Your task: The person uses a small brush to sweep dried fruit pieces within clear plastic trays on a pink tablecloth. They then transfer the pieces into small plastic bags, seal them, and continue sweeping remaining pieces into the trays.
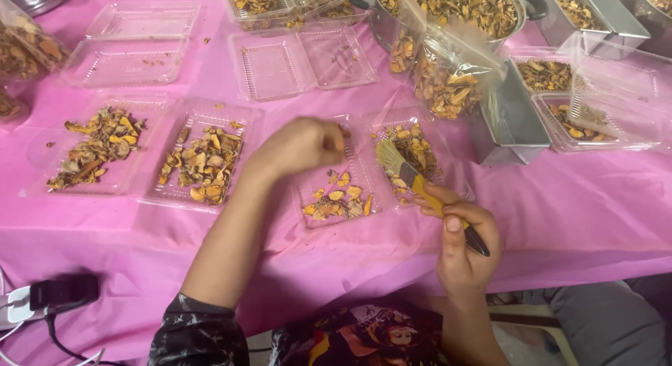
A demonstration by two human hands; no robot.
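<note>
My left hand hovers with fingers curled over an open clear plastic clamshell tray that holds a few yellow-orange dried slices; whether it pinches a slice is hidden. My right hand grips a small brush with a yellow and black handle. Its pale bristles point at the tray's right half, where more dried slices lie.
Two filled clamshell trays lie at the left on the pink tablecloth. Empty trays sit behind. A clear bag of slices, a pot and metal tins stand at the back right. A charger lies front left.
</note>
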